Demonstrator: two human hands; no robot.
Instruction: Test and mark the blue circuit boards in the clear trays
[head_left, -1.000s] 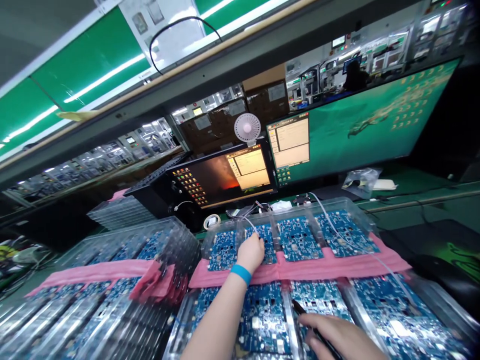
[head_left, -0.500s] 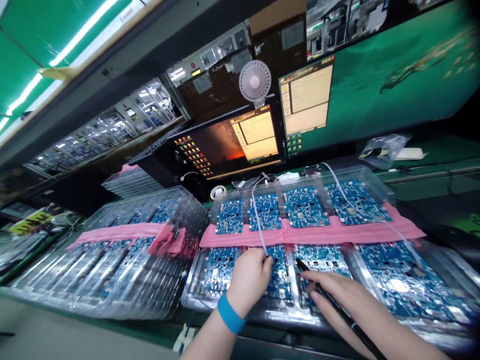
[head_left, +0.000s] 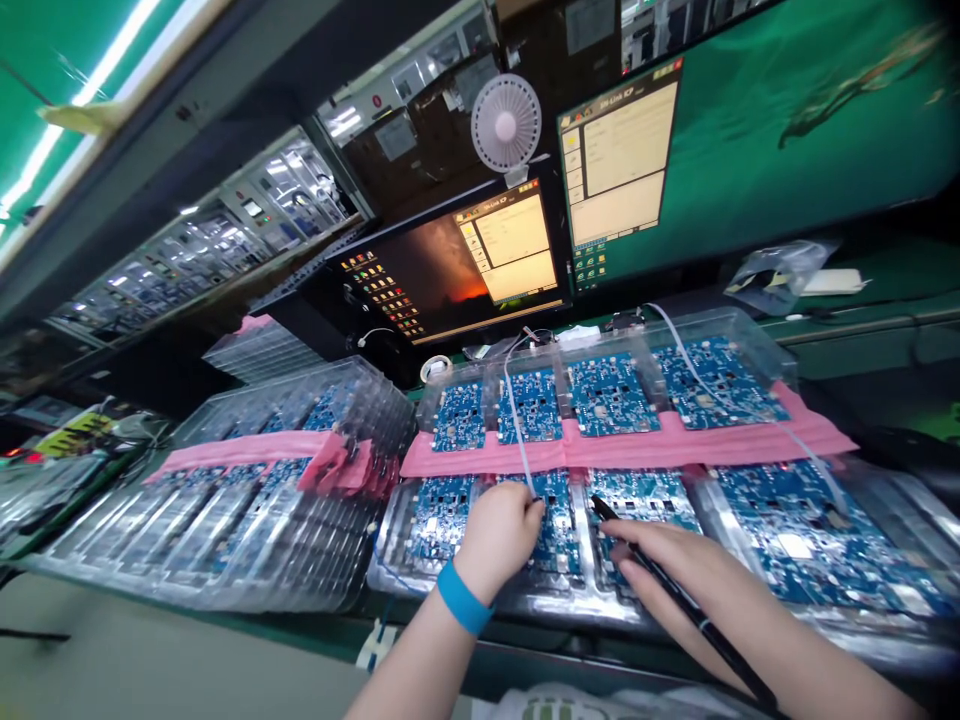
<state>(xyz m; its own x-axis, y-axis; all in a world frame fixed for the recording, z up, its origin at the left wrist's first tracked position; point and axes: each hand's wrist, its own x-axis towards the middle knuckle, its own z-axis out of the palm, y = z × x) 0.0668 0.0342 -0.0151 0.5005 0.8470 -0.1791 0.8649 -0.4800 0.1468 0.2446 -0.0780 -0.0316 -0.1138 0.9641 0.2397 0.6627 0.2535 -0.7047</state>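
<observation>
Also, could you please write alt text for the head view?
The left hand holds a white cable over blue circuit boards in a clear tray; the right hand holds a black pen-like tool. Behind are two monitors and a small fan.

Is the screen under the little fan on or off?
On: the screen glows, with rows of icons and a bright window showing.

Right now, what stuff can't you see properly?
All in the head view:
- How the white cable sits in the left hand: that hand's back blocks it.
- What's under the pink strip: the strip covers it.
- Small writing on the left screen: too tiny and blurry.
- The green screen's top: cut off by the picture's upper edge.
</observation>
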